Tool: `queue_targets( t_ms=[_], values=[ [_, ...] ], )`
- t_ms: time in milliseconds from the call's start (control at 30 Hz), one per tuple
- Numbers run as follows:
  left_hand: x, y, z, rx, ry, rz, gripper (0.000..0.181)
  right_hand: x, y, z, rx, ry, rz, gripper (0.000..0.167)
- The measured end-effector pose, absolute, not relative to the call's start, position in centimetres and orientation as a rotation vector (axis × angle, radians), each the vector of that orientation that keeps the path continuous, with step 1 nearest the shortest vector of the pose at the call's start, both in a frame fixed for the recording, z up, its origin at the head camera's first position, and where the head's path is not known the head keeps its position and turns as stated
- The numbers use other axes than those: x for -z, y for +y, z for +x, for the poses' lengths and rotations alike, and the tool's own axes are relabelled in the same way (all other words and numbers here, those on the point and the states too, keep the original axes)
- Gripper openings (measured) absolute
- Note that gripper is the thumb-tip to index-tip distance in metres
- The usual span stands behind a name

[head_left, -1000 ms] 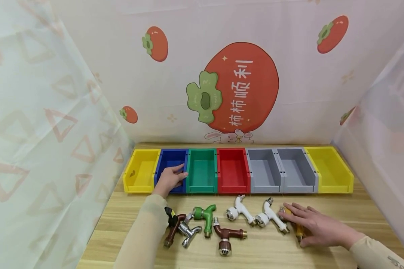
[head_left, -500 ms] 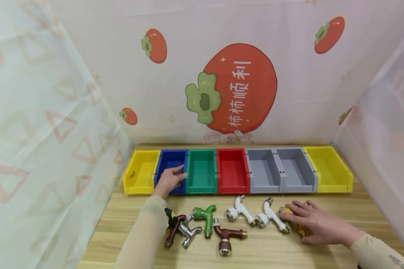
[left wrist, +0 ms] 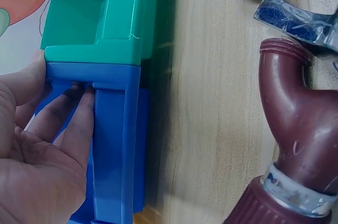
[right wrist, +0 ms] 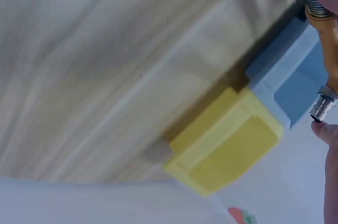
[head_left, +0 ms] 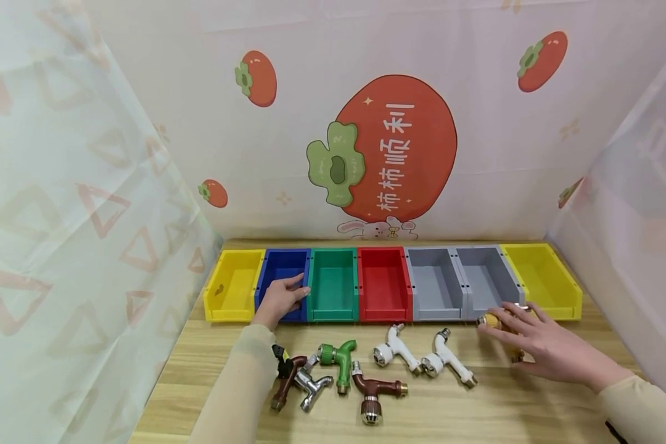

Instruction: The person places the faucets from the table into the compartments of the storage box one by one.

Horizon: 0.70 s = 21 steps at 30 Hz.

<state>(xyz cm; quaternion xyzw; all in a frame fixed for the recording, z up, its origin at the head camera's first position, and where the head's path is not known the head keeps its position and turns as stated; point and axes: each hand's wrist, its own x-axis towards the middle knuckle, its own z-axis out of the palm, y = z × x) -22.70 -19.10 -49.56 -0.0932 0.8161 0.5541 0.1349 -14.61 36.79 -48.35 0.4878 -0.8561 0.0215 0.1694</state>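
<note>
My left hand [head_left: 280,300] reaches into the blue bin [head_left: 284,261]. In the left wrist view its thumb lies on the green bin [left wrist: 92,55] side and the fingers inside the blue one, pinching the wall between them. My right hand [head_left: 552,348] holds a yellow-orange faucet [head_left: 491,320] by the front of the right grey bin [head_left: 491,271]. Most of the faucet is hidden under the hand in the head view. At the edge of the right wrist view, the faucet [right wrist: 328,49] shows its threaded end and metal nozzle between thumb and fingertip.
On the wooden table lie two white faucets [head_left: 446,357], a green faucet [head_left: 341,364], a brown faucet [head_left: 373,387], a chrome faucet [head_left: 312,385] and a black-handled brown faucet [head_left: 285,382]. The bin row also includes a red bin [head_left: 385,313] and yellow bins [head_left: 552,313] at both ends.
My right hand has gripped the yellow-orange faucet and carried it away from its spot beside the white faucet, up and right toward the bins. The left hand stays in place.
</note>
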Motion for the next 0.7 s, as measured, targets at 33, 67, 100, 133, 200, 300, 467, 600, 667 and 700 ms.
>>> queue_targets(
  t_ms=[33,67,100,133,200,300,467,600,667,700],
  values=[
    [49.6,-19.1,-22.7,-1.606,2.365,-0.268,0.056,48.2,37.0,-14.8,-0.056,-2.435,1.375,0.071],
    [49.6,-19.1,-22.6,-1.609,2.364,-0.266,0.056,48.0,37.2,-15.0,-0.048,-2.433,1.362,0.071],
    [49.6,-19.1,-22.6,-1.611,2.363,-0.266,0.057,47.8,37.3,-15.2,-0.042,-2.434,1.35,0.073],
    [49.6,-19.1,-22.6,-1.611,2.362,-0.267,0.057,47.6,37.5,-15.4,-0.031,-2.434,1.338,0.074],
    [49.6,-19.1,-22.6,-1.614,2.361,-0.266,0.057,47.3,37.9,-15.8,-0.013,-2.426,1.317,0.074],
    [49.6,-19.1,-22.5,-1.605,2.368,-0.269,0.057,46.9,38.8,-16.7,0.002,-2.407,1.3,0.072],
    [49.5,-19.0,-22.4,-1.603,2.374,-0.276,0.056,46.3,40.6,-18.3,0.011,-2.387,1.275,0.069],
    [49.4,-18.9,-22.4,-1.607,2.372,-0.289,0.056,46.1,42.1,-19.6,0.018,-2.364,1.274,0.071],
    [49.4,-18.9,-22.4,-1.606,2.369,-0.302,0.055,46.0,42.8,-20.3,0.026,-2.344,1.279,0.068],
    [49.5,-18.9,-22.4,-1.604,2.37,-0.307,0.055,46.0,43.1,-20.6,0.034,-2.339,1.282,0.064]
  ],
)
